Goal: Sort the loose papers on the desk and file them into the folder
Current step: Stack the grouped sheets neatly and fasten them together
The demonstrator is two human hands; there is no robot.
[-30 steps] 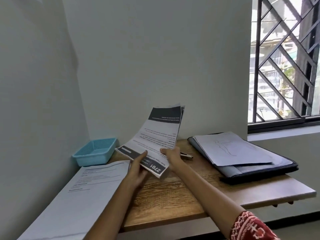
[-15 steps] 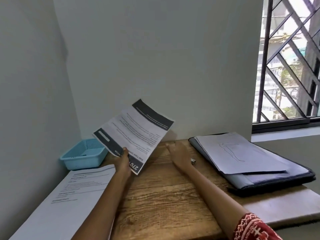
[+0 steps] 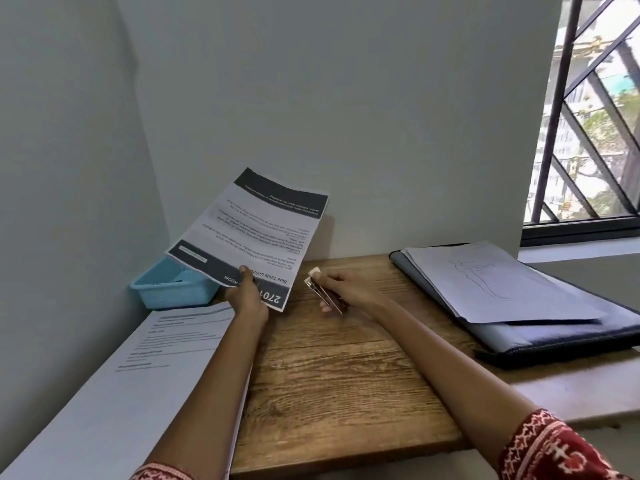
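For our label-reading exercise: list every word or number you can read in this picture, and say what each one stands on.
"2701": dark band of the sheet held in the left hand.
"Side Table Unfold...": same sheet, cut off by the thumb.
"...ROOM": same band, partly hidden.
Its body text: too small.
Sheets on the left: blurred.
Sheet on the folder: a drawing only.

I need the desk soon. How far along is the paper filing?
Partly done. Done: a sketch sheet already lies on the dark folder. In hand: the left hand holds printed pages; the right hand grips a small stapler-like tool. Left: the large sheet on the desk.
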